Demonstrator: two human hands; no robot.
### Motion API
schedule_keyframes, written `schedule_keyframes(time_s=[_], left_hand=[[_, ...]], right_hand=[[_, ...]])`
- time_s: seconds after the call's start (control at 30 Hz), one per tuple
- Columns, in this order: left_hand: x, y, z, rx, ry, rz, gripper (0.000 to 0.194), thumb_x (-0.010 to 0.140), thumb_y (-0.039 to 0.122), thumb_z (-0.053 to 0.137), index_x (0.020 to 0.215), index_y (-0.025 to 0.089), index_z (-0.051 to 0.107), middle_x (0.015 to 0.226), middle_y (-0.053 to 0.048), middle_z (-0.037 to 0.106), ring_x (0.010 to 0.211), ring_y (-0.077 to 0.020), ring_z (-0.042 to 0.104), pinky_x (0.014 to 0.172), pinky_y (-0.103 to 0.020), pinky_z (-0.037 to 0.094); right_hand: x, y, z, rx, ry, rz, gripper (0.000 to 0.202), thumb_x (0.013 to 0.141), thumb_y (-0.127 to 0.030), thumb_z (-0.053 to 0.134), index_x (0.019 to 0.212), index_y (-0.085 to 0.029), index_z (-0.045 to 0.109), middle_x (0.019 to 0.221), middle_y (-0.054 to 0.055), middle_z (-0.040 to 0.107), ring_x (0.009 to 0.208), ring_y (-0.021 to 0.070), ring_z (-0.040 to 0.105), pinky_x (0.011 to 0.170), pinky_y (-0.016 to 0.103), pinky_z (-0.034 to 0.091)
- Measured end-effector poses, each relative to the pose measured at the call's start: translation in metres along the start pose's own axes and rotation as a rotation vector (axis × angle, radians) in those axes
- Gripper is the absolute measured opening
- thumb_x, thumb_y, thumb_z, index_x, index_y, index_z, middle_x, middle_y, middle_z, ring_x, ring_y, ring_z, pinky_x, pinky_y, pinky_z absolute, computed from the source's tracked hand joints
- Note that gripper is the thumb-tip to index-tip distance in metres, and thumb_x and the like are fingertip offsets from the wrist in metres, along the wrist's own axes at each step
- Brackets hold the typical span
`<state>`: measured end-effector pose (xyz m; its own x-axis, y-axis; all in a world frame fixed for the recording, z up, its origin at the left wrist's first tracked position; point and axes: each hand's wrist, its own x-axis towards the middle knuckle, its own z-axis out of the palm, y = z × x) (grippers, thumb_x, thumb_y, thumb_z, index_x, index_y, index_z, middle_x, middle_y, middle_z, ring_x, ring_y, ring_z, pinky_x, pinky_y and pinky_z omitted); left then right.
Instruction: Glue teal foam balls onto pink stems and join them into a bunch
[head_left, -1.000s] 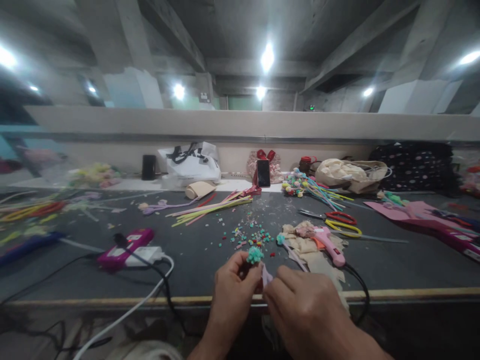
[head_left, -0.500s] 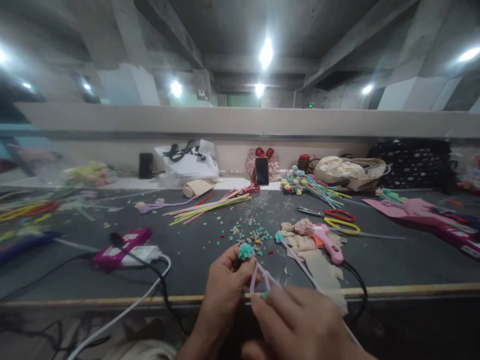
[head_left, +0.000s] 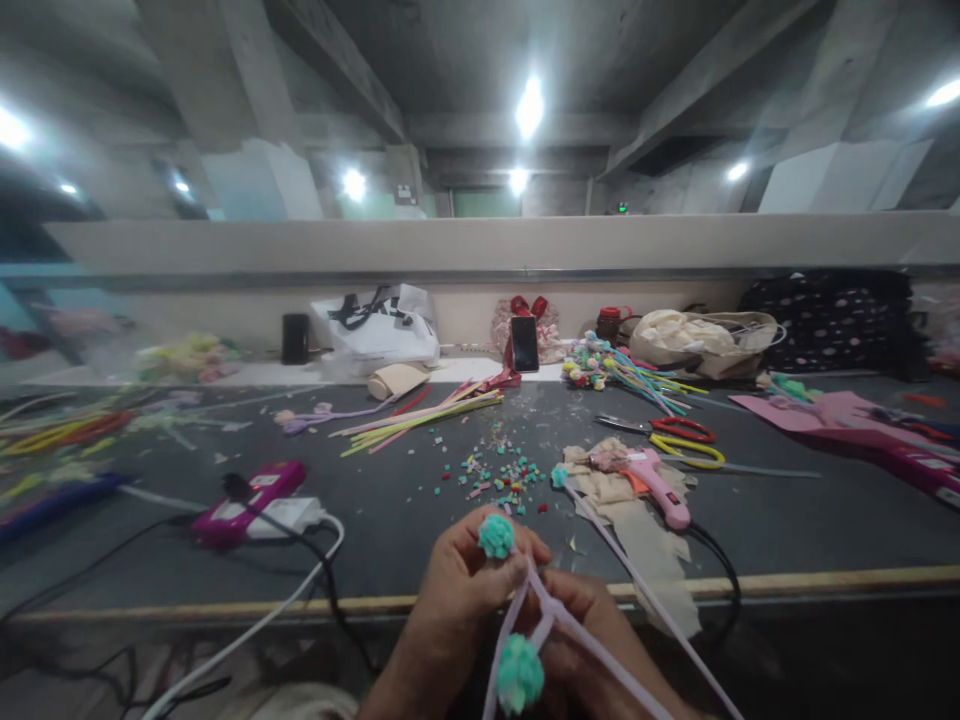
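Head view, clock centre: the two hands are taken as the middle of the dial, with twelve at the far side of the dark surface (head_left: 382,530).
Left hand: a branched lilac chenille stem (head_left: 553,609) is pinched by the left hand (head_left: 469,578), the grip being closed narrowly just below the upper turquoise bloom (head_left: 496,537), at eleven o'clock.
Right hand: the right hand (head_left: 596,610) is placed just beside the left fingertips and is partly covered by the stem; whether its grip is closed on anything cannot be told.
Lower bloom: a second turquoise bloom (head_left: 520,673), on a side branch, is hung at six o'clock.
Single flower: another turquoise bloom (head_left: 559,477) is seen at one o'clock, its lilac stem (head_left: 637,575) being stretched past the front edge toward four.
Clippings: small coloured bits (head_left: 506,472) are scattered at twelve.
Glue gun: a pink hot-glue gun (head_left: 660,490) is laid at two o'clock on beige cloth scraps (head_left: 637,530).
Scissors: one pair with red and yellow handles (head_left: 655,434) is rested beyond the gun, at two.
Loose stems: yellow and pink chenille stems (head_left: 420,421) are bunched at eleven.
Flower bundle: mixed-colour flowers (head_left: 592,365) are heaped at one.
Power strip: a magenta power strip (head_left: 259,495), with a white adapter (head_left: 289,517) plugged in, is set between nine and ten.
Smartphone: a dark-screened smartphone (head_left: 524,343) is stood upright at twelve.
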<state>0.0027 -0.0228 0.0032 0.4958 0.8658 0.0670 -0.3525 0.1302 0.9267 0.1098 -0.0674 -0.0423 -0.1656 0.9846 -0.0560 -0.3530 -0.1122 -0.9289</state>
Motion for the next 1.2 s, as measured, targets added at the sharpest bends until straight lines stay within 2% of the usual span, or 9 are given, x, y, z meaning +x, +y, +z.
schedule_keyframes(time_s=[0.2,0.37,0.5,0.63,0.73,0.83,1.0,1.07,1.2], left_hand=[[-0.001,-0.008,-0.003,0.065,-0.022,0.044,0.016,0.057,0.026,0.065,0.059,0.015,0.054,0.061,-0.003,0.058,0.048,-0.0106,0.047,0.046,-0.021,0.036],[-0.002,-0.006,-0.008,-0.046,-0.143,-0.059,0.018,0.059,0.03,0.062,0.06,0.015,0.054,0.063,-0.004,0.058,0.047,-0.0112,0.047,0.046,-0.023,0.036],[-0.002,-0.002,-0.009,-0.03,-0.199,-0.128,0.018,0.063,0.03,0.062,0.065,0.012,0.057,0.067,-0.006,0.059,0.054,-0.012,0.049,0.05,-0.022,0.036],[0.001,-0.003,-0.009,-0.023,-0.175,-0.143,0.02,0.061,0.03,0.064,0.064,0.012,0.057,0.073,-0.007,0.062,0.053,-0.0115,0.05,0.049,-0.022,0.035],[0.003,-0.003,-0.008,-0.031,-0.134,-0.147,0.02,0.059,0.029,0.066,0.062,0.012,0.056,0.067,-0.005,0.061,0.048,-0.0096,0.048,0.047,-0.021,0.034],[0.002,-0.004,-0.006,-0.043,-0.112,-0.14,0.019,0.06,0.028,0.066,0.062,0.012,0.056,0.061,-0.003,0.059,0.049,-0.0092,0.047,0.048,-0.02,0.034],[0.002,-0.007,-0.003,-0.076,-0.064,-0.169,0.014,0.06,0.022,0.066,0.066,0.013,0.057,0.06,0.0,0.058,0.052,-0.0085,0.048,0.052,-0.02,0.036],[0.003,-0.008,-0.002,-0.047,-0.043,-0.169,0.015,0.057,0.02,0.068,0.065,0.014,0.056,0.057,0.002,0.056,0.05,-0.0071,0.047,0.051,-0.019,0.036],[0.006,-0.006,-0.003,0.07,0.003,-0.178,0.017,0.056,0.019,0.069,0.06,0.014,0.053,0.054,0.004,0.054,0.049,-0.0062,0.046,0.051,-0.017,0.035]], right_hand=[[0.009,0.011,0.016,0.065,-0.02,-0.014,0.038,0.048,-0.045,0.07,0.045,-0.01,0.056,0.042,-0.001,0.047,0.039,0.0072,0.044,0.037,0.017,0.032],[0.01,0.017,0.009,0.116,-0.005,-0.063,0.038,0.047,-0.043,0.073,0.045,-0.013,0.049,0.039,-0.005,0.042,0.034,0.0041,0.036,0.034,0.016,0.027],[0.004,0.008,0.001,0.051,0.0,-0.099,0.034,0.049,-0.04,0.074,0.048,-0.012,0.054,0.036,-0.008,0.037,0.03,0.0004,0.025,0.03,0.014,0.018],[0.002,0.001,-0.001,0.016,-0.03,-0.12,0.033,0.051,-0.041,0.071,0.047,-0.013,0.056,0.037,-0.007,0.038,0.031,0.0014,0.028,0.032,0.015,0.022],[0.001,-0.001,-0.004,-0.073,0.055,-0.083,0.029,0.056,-0.039,0.069,0.051,-0.013,0.058,0.039,-0.006,0.043,0.034,0.004,0.034,0.035,0.017,0.027],[-0.004,-0.009,-0.011,-0.261,0.142,-0.151,0.024,0.064,-0.035,0.063,0.056,-0.013,0.059,0.046,-0.004,0.049,0.04,0.0063,0.04,0.04,0.018,0.03],[-0.016,-0.036,-0.02,-0.984,0.151,-0.44,0.017,0.073,-0.024,0.054,0.059,-0.015,0.06,0.053,-0.003,0.054,0.051,0.0086,0.048,0.049,0.019,0.031],[-0.019,-0.045,-0.022,-1.106,0.118,-0.427,0.015,0.075,-0.021,0.052,0.063,-0.016,0.06,0.057,-0.002,0.057,0.054,0.0088,0.051,0.051,0.018,0.032],[-0.019,-0.053,-0.025,-1.162,0.079,-0.344,0.011,0.076,-0.019,0.052,0.069,-0.018,0.061,0.063,-0.002,0.06,0.06,0.0095,0.054,0.054,0.018,0.034]])
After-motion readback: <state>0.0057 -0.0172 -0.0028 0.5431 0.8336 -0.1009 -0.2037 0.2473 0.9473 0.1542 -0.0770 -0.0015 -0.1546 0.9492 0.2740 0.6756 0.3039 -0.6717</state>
